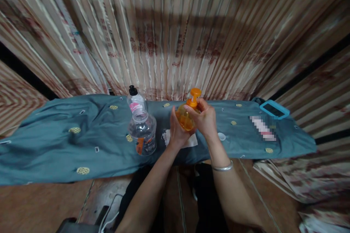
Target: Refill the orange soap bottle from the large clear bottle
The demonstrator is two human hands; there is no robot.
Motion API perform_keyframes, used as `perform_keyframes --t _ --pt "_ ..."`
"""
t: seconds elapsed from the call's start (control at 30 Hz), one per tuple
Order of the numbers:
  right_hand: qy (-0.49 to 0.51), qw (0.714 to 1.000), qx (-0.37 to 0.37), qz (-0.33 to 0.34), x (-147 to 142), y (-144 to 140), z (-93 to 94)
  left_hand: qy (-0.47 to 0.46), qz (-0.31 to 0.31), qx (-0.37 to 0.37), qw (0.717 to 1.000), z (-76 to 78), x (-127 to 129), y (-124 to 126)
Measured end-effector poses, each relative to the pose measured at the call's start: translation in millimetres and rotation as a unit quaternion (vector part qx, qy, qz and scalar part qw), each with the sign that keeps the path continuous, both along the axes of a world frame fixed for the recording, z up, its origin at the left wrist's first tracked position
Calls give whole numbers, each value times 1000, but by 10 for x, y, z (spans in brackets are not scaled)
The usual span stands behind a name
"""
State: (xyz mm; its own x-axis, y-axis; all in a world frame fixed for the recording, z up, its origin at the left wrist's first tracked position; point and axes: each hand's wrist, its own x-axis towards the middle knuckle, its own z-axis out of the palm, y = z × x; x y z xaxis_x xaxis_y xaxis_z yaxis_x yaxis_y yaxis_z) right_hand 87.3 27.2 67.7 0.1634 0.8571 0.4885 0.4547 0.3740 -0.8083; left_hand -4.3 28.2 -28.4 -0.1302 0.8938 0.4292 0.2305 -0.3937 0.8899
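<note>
An orange-topped pump bottle (185,120) with amber liquid inside is held tilted above the cloth-covered table. My left hand (179,133) wraps around its lower body from the left. At the bottle's neck, the fingers of my right hand (205,118) close on the right side, just under the orange pump head (195,96). A piece of white paper or tissue (193,141) lies beneath my hands. To the left stands a clear open-mouthed plastic bottle (144,129), and behind it a clear bottle with a black cap (136,100).
A teal patterned cloth (104,145) covers the table. A small white cap-like ring (221,137) lies right of my hands. Farther right are a blue-framed device (274,109) and a blurred-out packet (263,128). Striped curtains (169,36) hang behind.
</note>
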Motion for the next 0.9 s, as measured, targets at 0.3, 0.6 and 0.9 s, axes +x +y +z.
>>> perform_keyframes --t 0.3,0.6,0.9 --pt "12 990 -24 139 100 41 67 26 -12 11 1000 5 -116 -45" --pt "18 996 13 92 56 -29 89 33 -33 -10 999 -24 -200 -152" --pt "-73 989 4 127 149 -239 234 16 -28 -17 999 -3 -172 -233"
